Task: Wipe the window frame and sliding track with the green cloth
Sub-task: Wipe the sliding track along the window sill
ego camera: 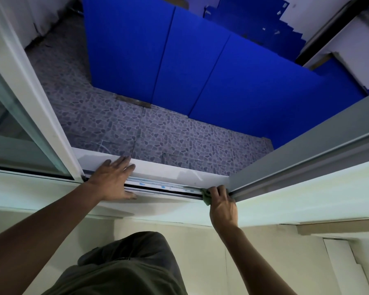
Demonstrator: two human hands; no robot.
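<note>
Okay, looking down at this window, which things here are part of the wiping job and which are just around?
Part of the job:
green cloth, gripped by the right hand at the track's right end
sliding track
window frame, with the left hand resting flat on it

Just around:
blue panels below
pebble-pattern floor
glass sash at left

Blue panels (200, 60) on pebbled floor (115, 124)
</note>
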